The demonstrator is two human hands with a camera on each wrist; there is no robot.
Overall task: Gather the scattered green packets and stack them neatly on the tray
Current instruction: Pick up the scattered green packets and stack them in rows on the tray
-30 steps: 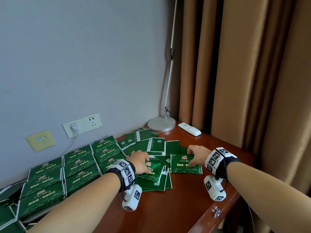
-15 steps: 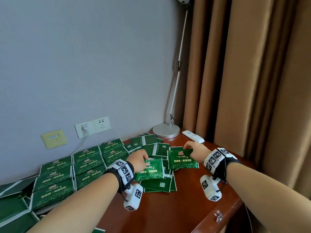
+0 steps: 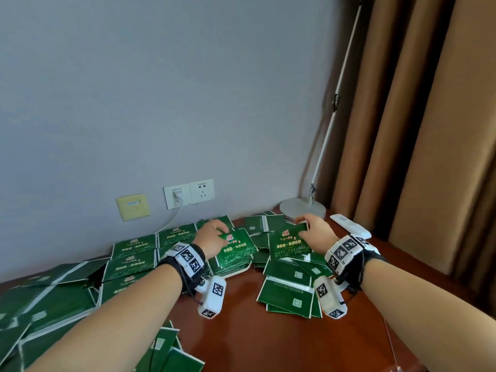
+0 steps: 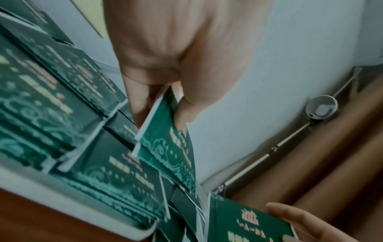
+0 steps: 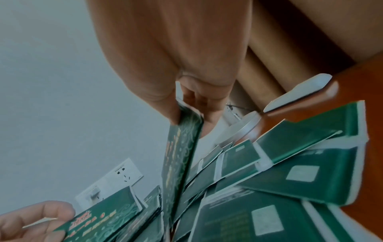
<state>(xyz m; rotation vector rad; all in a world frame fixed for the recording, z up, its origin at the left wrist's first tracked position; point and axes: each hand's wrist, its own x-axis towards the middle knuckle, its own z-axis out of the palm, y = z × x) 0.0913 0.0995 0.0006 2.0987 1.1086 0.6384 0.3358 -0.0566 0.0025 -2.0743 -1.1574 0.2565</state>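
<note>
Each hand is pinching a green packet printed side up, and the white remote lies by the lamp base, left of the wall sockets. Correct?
One slip: the white remote lies right of the wall sockets, not left, as the head view shows. The rest holds: left hand and right hand each pinch a green packet printed side up, and the remote is beside the lamp base.

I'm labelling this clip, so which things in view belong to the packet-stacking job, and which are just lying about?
Job:
left hand, pinching a green packet
right hand, pinching another packet
scattered packets
white tray of stacked packets

Lying about:
lamp base
white remote
wall sockets
curtain
</note>
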